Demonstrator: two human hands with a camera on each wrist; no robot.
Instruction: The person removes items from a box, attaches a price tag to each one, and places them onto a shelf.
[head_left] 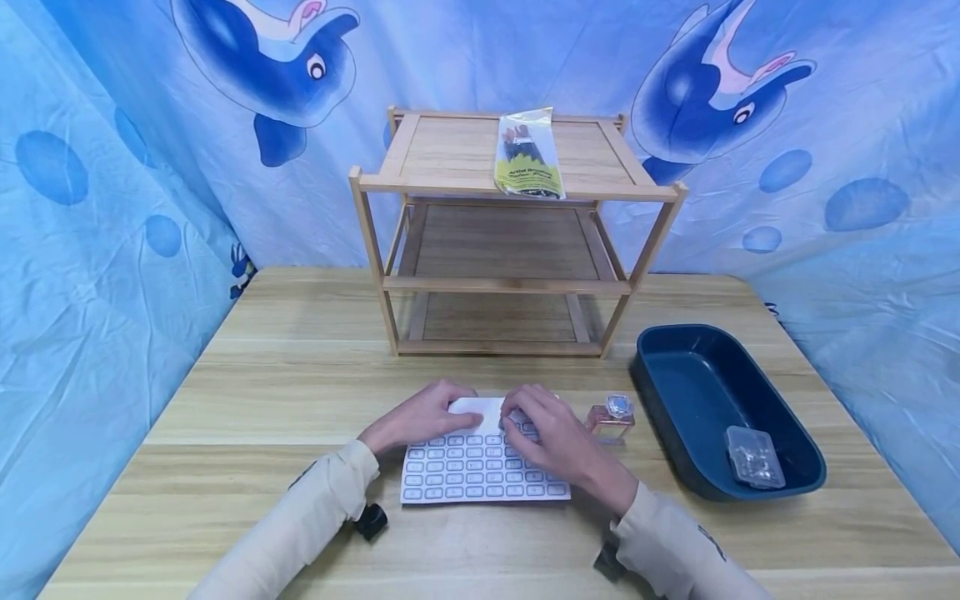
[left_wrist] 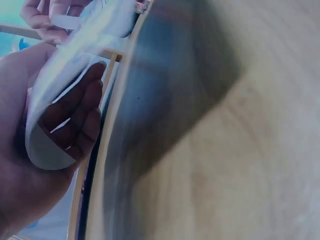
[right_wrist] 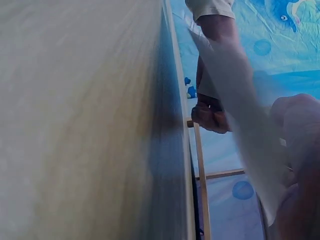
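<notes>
Sleeves (head_left: 300, 517) are nearest us, pale, and beyond them two hands work at a white sheet (head_left: 483, 479) with rows of outlined boxes, raised over the table (head_left: 247, 417). We see the left hand (head_left: 431, 414) gripping the sheet's left side — thumb on top, fingers curled underneath, the sheet bent between. At the sheet's upper right, the right hand (head_left: 551, 437) is nearly closed, fingers and thumb pinching a pale piece (left_wrist: 65, 21); whether that is loose from the sheet, we cannot tell. Just right of the sheet is a pink bottle (head_left: 609, 423); farther right, we find a blue tub (head_left: 690, 375) with a clear case (head_left: 754, 457) inside. Behind the sheet stands a shelf (head_left: 450, 150), a packet (head_left: 528, 158) on top, before a dolphin curtain (head_left: 480, 50).
</notes>
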